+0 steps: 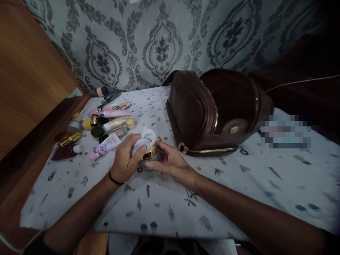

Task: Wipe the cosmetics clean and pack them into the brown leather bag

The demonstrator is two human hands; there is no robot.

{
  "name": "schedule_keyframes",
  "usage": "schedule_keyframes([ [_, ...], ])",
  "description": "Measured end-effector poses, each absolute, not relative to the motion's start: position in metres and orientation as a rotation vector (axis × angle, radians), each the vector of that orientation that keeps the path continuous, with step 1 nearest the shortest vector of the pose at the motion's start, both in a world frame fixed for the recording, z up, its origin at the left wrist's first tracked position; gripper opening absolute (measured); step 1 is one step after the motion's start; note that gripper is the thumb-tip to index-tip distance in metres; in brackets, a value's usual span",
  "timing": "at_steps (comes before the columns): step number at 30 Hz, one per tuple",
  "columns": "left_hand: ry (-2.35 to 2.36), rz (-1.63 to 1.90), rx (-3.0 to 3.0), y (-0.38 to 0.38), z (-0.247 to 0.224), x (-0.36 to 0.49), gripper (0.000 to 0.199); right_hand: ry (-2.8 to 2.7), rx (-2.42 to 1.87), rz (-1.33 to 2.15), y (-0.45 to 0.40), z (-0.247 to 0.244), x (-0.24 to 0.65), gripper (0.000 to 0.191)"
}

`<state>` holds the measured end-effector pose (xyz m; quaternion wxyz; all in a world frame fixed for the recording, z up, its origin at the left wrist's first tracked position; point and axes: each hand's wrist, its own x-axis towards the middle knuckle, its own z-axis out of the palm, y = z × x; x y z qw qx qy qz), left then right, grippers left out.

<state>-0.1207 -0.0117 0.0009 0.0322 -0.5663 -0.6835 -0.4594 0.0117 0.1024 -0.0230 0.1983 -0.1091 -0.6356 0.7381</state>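
- Two hands meet near the middle of the patterned tablecloth (172, 212). Left hand (124, 156), with a black wristband (115, 179), comes in from the lower left; right hand (175, 163) reaches in from the lower right.
- Left fingers: curled around a bunched white cloth (147, 136), thumb along its near side, the cloth pressed against the top of a jar (143, 164) with a gold band (151, 152).
- Right fingers: partly spread, spanning the jar's right side; forefinger high by the gold band, thumb across the lower front.
- Jar position: on or just above the tablecloth, contact not determinable; a pink-and-white tube (106, 145) lies to its left, a brown bag (196, 113) to its right.
- Obscured: most of the jar's top, under cloth and left hand; some right fingertips, behind the jar. A pixelated patch (287, 131) at far right is unreadable. Both upper arms are cut off.
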Motion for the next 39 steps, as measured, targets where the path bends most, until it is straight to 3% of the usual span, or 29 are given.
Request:
schedule_keyframes([
  [14, -1.926, -1.278, -1.740, -0.011, 0.001, -0.114, 0.022, -1.288, -0.372, 2.515, 0.099, -0.013, 0.013, 0.047],
  [17, -1.896, -1.182, -1.915, -0.011, 0.002, -0.112, 0.031, -1.176, -0.394, 2.599, 0.101, -0.015, 0.013, 0.043],
  [20, -1.893, -1.087, -1.999, -0.011, 0.002, -0.111, 0.056, -1.132, -0.384, 2.633, 0.103, -0.018, 0.013, 0.037],
  [22, -1.894, -1.042, -2.000, -0.011, 0.002, -0.110, 0.059, -1.126, -0.386, 2.650, 0.103, -0.019, 0.013, 0.037],
  [30, -1.661, -1.097, -1.937, -0.011, 0.002, -0.113, 0.038, -0.999, -0.474, 2.731, 0.103, -0.015, 0.009, 0.026],
  [39, -1.503, -0.990, -2.080, -0.012, 0.005, -0.105, 0.014, -0.713, -0.375, 2.895, 0.104, -0.012, 0.009, 0.032],
])
